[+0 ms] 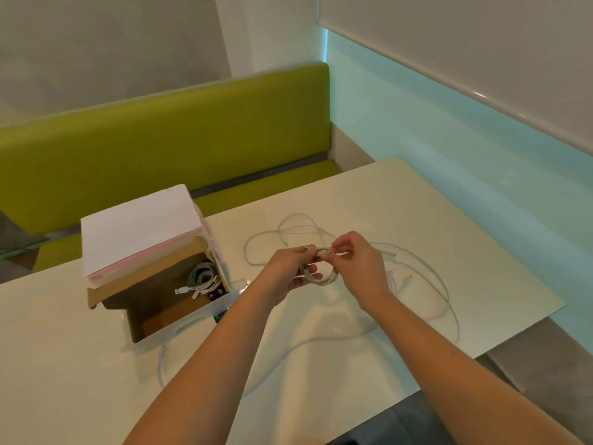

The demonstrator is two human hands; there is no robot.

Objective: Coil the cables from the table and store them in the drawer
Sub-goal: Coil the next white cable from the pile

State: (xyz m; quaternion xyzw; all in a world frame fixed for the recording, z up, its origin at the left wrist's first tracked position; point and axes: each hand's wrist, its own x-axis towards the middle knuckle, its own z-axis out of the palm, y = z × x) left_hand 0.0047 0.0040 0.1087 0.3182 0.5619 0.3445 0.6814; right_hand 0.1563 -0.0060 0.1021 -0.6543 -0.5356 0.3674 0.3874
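Above the middle of the pale glossy surface, the left hand gripped a small coil of thin white cable. The right hand pinched its loose end at the top of the coil. That end looked best wrapped snugly round the loops. More loose white cables lay toward the right edge. The open clear plastic drawer sat near the left edge, coils inside.

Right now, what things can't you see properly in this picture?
- Small white coiled cable, head view: the left hand and right hand cover parts of it.
- Open brown drawer: its back lies under the white-topped box.
- Pale loose cables on the white table: too faint to count.
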